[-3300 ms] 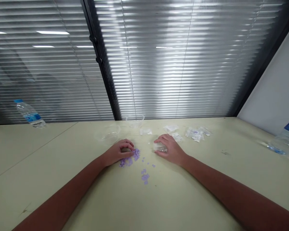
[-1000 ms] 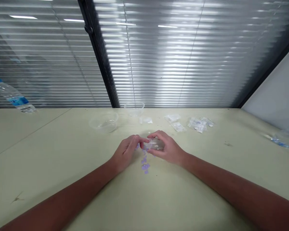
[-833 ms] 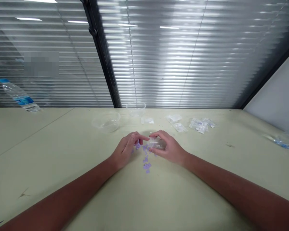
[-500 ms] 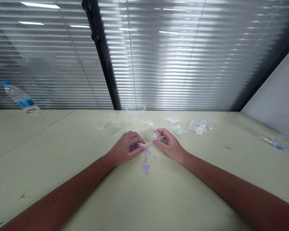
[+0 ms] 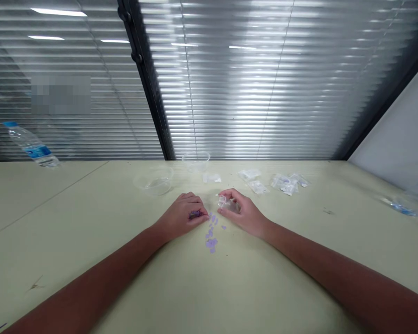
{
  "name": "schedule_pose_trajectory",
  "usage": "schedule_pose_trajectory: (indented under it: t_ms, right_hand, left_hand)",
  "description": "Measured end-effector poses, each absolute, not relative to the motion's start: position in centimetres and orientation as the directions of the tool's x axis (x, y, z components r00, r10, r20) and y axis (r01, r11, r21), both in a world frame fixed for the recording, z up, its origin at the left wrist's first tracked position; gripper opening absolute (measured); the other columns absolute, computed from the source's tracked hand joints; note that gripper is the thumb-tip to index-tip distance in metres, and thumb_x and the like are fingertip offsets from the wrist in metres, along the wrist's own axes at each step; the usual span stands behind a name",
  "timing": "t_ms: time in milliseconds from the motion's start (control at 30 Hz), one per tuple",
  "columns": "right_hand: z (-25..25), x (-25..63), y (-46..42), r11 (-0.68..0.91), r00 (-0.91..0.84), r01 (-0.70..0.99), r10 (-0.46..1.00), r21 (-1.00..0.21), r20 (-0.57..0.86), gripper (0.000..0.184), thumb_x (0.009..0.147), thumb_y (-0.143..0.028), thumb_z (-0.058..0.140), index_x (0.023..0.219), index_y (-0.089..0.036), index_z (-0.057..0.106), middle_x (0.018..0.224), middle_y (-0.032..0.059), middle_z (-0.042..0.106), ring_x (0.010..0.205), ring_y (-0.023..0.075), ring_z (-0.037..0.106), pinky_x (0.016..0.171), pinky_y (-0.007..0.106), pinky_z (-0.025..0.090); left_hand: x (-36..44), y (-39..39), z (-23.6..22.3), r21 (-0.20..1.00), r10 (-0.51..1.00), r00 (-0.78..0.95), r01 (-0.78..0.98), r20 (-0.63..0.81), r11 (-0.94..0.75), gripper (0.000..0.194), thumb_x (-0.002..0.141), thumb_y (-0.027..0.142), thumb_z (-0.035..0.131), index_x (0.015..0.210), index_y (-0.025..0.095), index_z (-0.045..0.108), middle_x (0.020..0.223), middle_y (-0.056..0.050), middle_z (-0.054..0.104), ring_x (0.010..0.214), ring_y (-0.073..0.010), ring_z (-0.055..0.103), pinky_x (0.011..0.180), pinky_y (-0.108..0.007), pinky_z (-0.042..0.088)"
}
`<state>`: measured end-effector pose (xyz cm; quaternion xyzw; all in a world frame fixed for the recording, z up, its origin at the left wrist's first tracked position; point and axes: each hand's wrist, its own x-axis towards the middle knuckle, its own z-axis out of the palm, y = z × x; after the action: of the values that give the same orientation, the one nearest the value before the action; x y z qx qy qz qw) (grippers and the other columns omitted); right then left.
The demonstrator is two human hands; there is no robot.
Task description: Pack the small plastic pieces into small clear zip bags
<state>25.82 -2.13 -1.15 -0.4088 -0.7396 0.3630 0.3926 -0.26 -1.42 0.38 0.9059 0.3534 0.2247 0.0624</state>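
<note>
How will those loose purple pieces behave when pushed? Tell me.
The purple pieces look small, light and flat, so they will probably slide and scatter rather than roll. Lying loose on the table, they seem easy to spread.

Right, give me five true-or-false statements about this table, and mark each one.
1. The left hand is curled over some purple pieces: true.
2. The right hand grips a water bottle: false, it holds a small clear plastic container.
3. Two clear plastic bowls sit beyond the hands: true.
4. The two hands touch each other: false, there is a gap between them.
5. No purple pieces lie loose on the table: false, a scatter lies on the table between and just in front of the hands.
</note>
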Motion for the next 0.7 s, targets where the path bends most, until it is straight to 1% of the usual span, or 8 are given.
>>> schedule_pose_trajectory:
  t_ms: [133,200,267,367,433,567,700]
  right_hand:
    - [-1.0,25.7,-2.2,0.431,-0.365,0.326,0.878,-0.842,0.308,0.041,0.088,-0.046,0.074,0.123,-0.028,0.064,0.114,0.0029,0.066,0.103,0.0211,0.063,0.09,0.034,0.05]
    - [-1.1,25.7,-2.2,0.444,-0.371,0.339,0.873,-0.829,0.316,0.041,0.088,-0.046,0.074,0.124,-0.028,0.064,0.115,0.0033,0.066,0.103,0.0213,0.064,0.091,0.035,0.051]
    - [-1.3,25.7,-2.2,0.477,-0.382,0.348,0.858,-0.807,0.342,0.042,0.088,-0.045,0.074,0.125,-0.028,0.063,0.118,0.0041,0.067,0.107,0.022,0.064,0.094,0.036,0.051]
    - [-1.6,25.5,-2.2,0.573,-0.42,0.349,0.803,-0.741,0.423,0.045,0.087,-0.042,0.077,0.128,-0.029,0.062,0.123,0.0056,0.067,0.112,0.0233,0.063,0.097,0.038,0.051]
    - [-1.6,25.4,-2.4,0.646,-0.468,0.342,0.747,-0.683,0.472,0.045,0.087,-0.04,0.078,0.128,-0.029,0.061,0.122,0.006,0.068,0.111,0.0236,0.063,0.096,0.038,0.052]
    - [-1.3,25.4,-2.6,0.739,-0.536,0.33,0.659,-0.587,0.528,0.039,0.087,-0.034,0.079,0.122,-0.027,0.061,0.113,0.0048,0.069,0.103,0.0228,0.064,0.09,0.037,0.052]
    - [-1.2,25.4,-2.6,0.747,-0.552,0.335,0.65,-0.574,0.522,0.037,0.088,-0.033,0.079,0.119,-0.027,0.061,0.11,0.0044,0.069,0.101,0.0225,0.064,0.087,0.037,0.052]
  left_hand:
    - [-0.3,-1.4,0.7,0.261,0.678,0.657,0.627,0.33,-0.734,0.016,0.099,0.032,0.064,0.087,0.022,0.069,0.089,-0.001,0.07,0.09,-0.0193,0.06,0.089,-0.036,0.041]
    - [-0.2,-1.5,0.9,0.285,0.696,0.637,0.636,0.331,-0.717,0.017,0.101,0.031,0.06,0.089,0.021,0.066,0.09,-0.001,0.069,0.089,-0.0193,0.059,0.087,-0.036,0.041]
    - [0.1,-1.9,1.2,0.355,0.738,0.579,0.647,0.347,-0.675,0.02,0.103,0.032,0.056,0.089,0.021,0.063,0.089,-0.001,0.066,0.087,-0.019,0.057,0.084,-0.034,0.042]
    - [1.0,-2.8,1.4,0.5,0.817,0.45,0.647,0.359,-0.576,0.023,0.105,0.036,0.051,0.09,0.021,0.06,0.088,-0.001,0.063,0.085,-0.0186,0.056,0.077,-0.031,0.043]
    - [1.8,-3.5,1.5,0.55,0.845,0.399,0.642,0.356,-0.535,0.024,0.106,0.037,0.049,0.09,0.021,0.059,0.088,0.0,0.062,0.084,-0.0183,0.056,0.075,-0.031,0.043]
    - [3.1,-4.4,1.3,0.538,0.829,0.441,0.63,0.345,-0.559,0.022,0.103,0.035,0.053,0.087,0.021,0.059,0.085,0.0,0.063,0.083,-0.0186,0.056,0.076,-0.032,0.042]
    - [3.1,-4.3,1.0,0.527,0.819,0.455,0.628,0.349,-0.573,0.022,0.101,0.036,0.057,0.085,0.022,0.064,0.081,0.001,0.064,0.081,-0.0182,0.056,0.077,-0.032,0.041]
